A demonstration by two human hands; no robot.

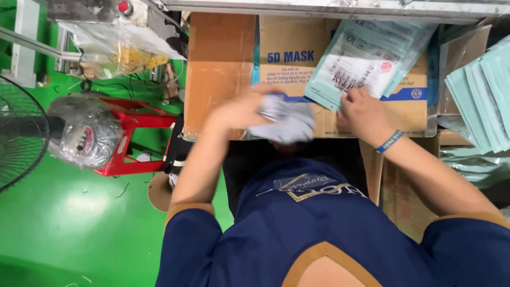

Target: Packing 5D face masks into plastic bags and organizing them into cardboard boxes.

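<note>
The left hand [241,110] is closed around a small stack of grey-white face masks [287,123], blurred with motion, held over the front edge of the printed cardboard carton [289,58] that serves as the work surface. The right hand [362,112], with a blue wristband [389,141], rests fingers-down on the lower corner of a pale green printed pouch [357,62] lying on top of that carton; its fingers look curled and pressing at the pouch's edge, though whether they pinch it or only pin it I cannot tell.

As a judgement, the step in hand is bagging: masks gathered in one hand, pouch steadied by the other. The pouch mouth would need to be parted and the stack squared up to it, since the masks are soft and likely to splay.

Around them: a plain brown cardboard box [219,69] just left of the carton, a stack of empty green pouches [481,93] fanned at the right edge, a red plastic stool [130,138] on the green floor [69,212] carrying a clear plastic bundle [85,130], and a fan [18,133] at far left. The person's own navy shirt [319,223] hides the carton's near side.
</note>
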